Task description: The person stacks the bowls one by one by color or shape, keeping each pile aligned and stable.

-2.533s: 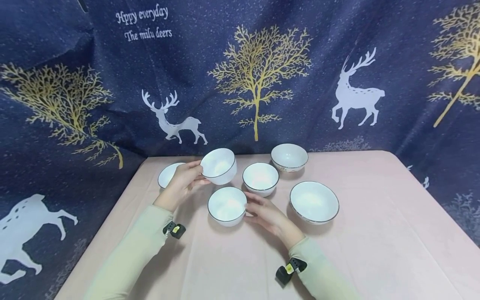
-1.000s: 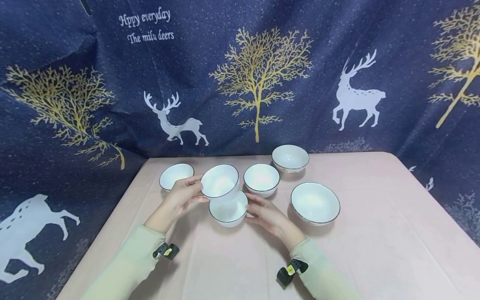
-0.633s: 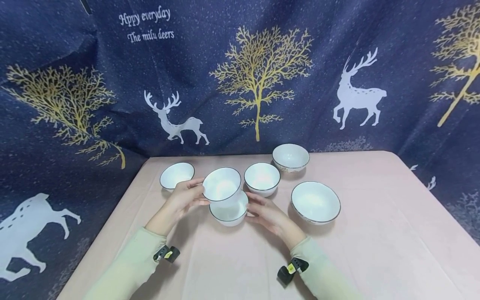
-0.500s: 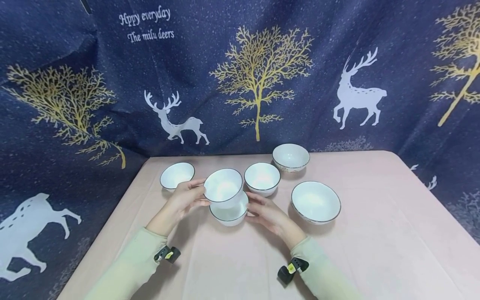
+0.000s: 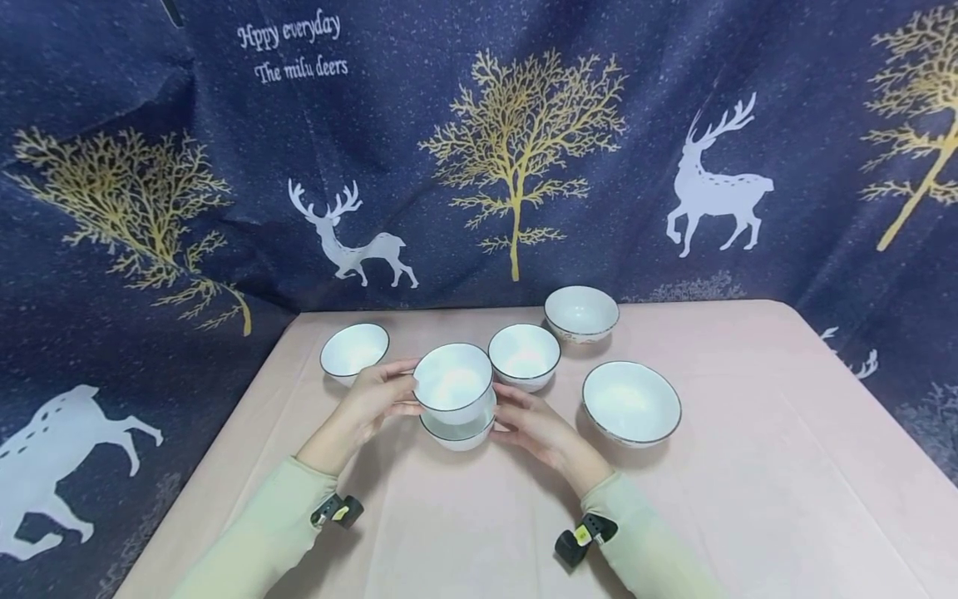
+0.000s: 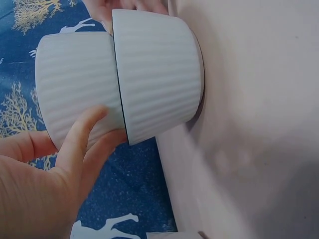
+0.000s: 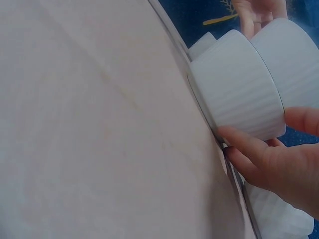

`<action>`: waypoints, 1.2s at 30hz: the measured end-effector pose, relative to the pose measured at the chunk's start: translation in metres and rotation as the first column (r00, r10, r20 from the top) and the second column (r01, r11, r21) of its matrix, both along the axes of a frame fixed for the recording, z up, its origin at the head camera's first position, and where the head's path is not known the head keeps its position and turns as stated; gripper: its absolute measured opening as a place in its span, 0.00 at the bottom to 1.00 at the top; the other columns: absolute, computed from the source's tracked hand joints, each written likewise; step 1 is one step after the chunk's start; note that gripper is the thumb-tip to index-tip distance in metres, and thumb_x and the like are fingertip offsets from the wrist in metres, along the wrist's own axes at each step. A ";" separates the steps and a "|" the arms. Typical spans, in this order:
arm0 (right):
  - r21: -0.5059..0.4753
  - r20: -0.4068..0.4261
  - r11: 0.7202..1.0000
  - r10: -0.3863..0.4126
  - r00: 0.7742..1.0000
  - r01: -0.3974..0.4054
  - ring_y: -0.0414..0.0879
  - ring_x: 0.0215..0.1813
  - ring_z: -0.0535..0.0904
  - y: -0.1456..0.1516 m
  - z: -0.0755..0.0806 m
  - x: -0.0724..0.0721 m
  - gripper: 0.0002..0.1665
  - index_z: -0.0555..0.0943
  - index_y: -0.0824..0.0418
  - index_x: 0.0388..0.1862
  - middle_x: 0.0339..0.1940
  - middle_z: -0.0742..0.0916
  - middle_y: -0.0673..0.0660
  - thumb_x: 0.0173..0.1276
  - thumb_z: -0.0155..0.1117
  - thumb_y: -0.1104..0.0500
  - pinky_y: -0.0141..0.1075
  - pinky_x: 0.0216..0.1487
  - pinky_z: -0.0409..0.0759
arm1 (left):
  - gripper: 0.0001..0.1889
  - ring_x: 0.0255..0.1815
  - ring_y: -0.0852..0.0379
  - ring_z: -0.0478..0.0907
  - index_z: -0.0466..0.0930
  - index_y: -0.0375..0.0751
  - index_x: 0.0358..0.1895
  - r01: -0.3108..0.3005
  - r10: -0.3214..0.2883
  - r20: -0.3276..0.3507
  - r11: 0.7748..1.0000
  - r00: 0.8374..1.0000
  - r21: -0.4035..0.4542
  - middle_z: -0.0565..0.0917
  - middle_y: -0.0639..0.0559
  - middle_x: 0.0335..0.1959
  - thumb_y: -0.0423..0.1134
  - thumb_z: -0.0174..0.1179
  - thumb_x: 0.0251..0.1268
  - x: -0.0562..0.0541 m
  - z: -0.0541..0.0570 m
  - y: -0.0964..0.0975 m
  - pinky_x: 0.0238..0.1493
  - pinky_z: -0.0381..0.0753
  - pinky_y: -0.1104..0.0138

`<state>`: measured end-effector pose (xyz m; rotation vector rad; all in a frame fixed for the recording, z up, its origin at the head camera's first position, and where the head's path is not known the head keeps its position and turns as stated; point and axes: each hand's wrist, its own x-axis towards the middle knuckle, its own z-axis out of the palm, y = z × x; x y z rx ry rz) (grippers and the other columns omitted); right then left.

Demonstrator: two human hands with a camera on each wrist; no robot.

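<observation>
- Left hand: fingers and thumb curled part-way round the left side of the upper bowl, holding it.
- Right hand: half-open curve, fingers and thumb gripping the right side of the lower bowl.
- Upper bowl sits directly over the lower one, base apparently inside its rim; cannot tell whether the two touch within. Lower bowl stands upright on the bench.
- Risk: a left fingertip lies close to the lower rim, right thumb likewise; letting the upper bowl drop could pinch either.
- Risk: off-centre or tilted lowering could knock rims, chip them, or wedge the bowls.
- Risk: the middle bowl stands just beside; a sideways swing might strike it.
- Risk: a slack right grip could let the lower bowl skid.
</observation>
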<state>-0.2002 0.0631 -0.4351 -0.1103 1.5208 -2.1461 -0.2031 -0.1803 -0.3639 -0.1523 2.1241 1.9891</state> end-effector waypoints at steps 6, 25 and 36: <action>0.003 0.013 1.000 -0.013 1.000 0.013 0.67 0.71 0.59 -0.001 -0.001 0.000 0.36 0.52 0.68 0.75 0.76 0.55 0.69 0.70 0.50 0.70 0.53 0.67 0.71 | 0.27 0.34 0.53 0.84 0.64 0.24 0.66 0.006 -0.006 -0.012 1.000 1.000 0.007 0.79 0.29 0.50 0.23 0.50 0.62 0.002 0.000 0.001 0.41 0.88 0.61; -0.008 0.035 1.000 -0.011 0.999 0.011 0.67 0.72 0.57 -0.001 -0.001 0.002 0.37 0.51 0.68 0.76 0.76 0.54 0.70 0.71 0.50 0.69 0.53 0.67 0.71 | 0.23 0.35 0.52 0.85 0.69 0.23 0.61 -0.015 0.015 -0.038 1.000 0.999 -0.017 0.76 0.26 0.54 0.22 0.55 0.62 0.003 -0.006 0.000 0.41 0.87 0.61; -0.027 0.035 1.000 -0.015 0.999 0.016 0.66 0.73 0.55 -0.002 -0.001 0.001 0.36 0.49 0.68 0.76 0.76 0.52 0.70 0.72 0.47 0.70 0.56 0.68 0.69 | 0.21 0.34 0.55 0.84 0.74 0.23 0.58 -0.038 0.035 -0.057 0.997 0.998 -0.063 0.77 0.28 0.54 0.22 0.58 0.60 0.002 -0.005 -0.001 0.39 0.88 0.64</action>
